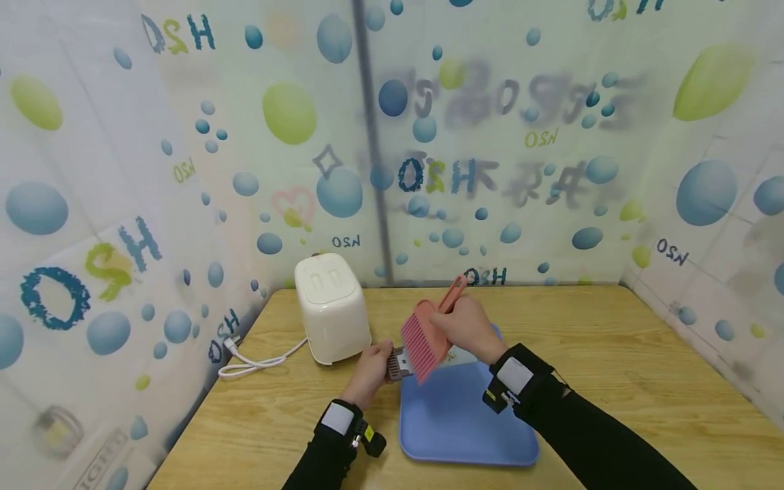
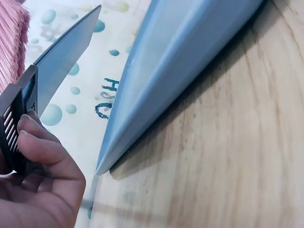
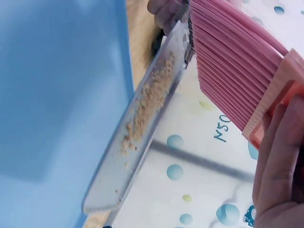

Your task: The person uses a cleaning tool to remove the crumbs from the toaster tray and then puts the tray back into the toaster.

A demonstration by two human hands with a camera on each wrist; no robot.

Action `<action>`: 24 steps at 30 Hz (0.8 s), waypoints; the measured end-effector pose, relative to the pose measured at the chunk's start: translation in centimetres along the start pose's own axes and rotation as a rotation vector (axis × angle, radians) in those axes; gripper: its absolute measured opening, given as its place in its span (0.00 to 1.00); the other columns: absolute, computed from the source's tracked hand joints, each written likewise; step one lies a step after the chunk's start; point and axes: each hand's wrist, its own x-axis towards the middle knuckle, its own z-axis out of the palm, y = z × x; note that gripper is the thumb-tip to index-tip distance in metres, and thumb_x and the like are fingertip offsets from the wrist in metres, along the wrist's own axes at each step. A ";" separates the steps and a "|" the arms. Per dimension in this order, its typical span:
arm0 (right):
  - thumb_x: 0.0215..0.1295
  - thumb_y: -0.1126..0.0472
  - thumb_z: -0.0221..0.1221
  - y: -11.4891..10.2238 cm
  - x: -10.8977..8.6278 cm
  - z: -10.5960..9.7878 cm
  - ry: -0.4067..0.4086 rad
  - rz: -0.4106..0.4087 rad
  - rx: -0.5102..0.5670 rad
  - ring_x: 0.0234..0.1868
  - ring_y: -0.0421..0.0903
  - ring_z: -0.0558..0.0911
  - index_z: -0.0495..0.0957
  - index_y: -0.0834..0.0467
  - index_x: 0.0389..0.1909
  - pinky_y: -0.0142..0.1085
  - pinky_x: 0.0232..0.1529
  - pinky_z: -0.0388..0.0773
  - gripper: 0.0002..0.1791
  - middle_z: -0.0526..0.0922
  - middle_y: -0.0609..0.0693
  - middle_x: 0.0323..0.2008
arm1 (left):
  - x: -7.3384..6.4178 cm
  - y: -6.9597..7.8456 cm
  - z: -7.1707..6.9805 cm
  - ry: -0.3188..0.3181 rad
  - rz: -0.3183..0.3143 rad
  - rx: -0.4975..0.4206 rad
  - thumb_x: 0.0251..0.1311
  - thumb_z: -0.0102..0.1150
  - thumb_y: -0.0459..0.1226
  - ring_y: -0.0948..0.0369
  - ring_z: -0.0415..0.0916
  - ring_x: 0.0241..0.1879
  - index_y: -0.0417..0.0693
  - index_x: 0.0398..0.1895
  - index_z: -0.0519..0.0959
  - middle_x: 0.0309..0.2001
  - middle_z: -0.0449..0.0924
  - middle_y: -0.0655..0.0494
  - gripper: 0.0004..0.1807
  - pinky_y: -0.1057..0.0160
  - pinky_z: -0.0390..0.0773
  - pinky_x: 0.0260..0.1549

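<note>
Sleeves [image 1: 600, 435], crumb tray [image 3: 107, 192] in left grip [image 1: 369, 371], brush [image 1: 422, 342] in right [image 1: 470, 328]; wooden table [image 1: 612, 374], spotted curtain [image 1: 490, 136]

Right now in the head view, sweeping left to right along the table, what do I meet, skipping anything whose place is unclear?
Cord → white appliance → left hand → brush → right hand.

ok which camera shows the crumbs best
Right wrist: it looks into the dustpan, with crumbs spread along it. The head view shows them as tiny specks; the left wrist view shows the dustpan but no crumbs.
</note>
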 end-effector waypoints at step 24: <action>0.67 0.58 0.62 1.2 -0.4 2.1 0.041 0.067 0.051 0.15 0.43 0.77 0.80 0.64 0.29 0.32 0.15 0.69 0.12 0.80 0.52 0.19 | -0.4 -0.1 -0.1 -0.007 0.006 -0.025 0.83 0.36 0.45 0.62 0.74 0.31 0.31 0.53 0.76 0.35 0.78 0.54 0.25 0.66 0.74 0.29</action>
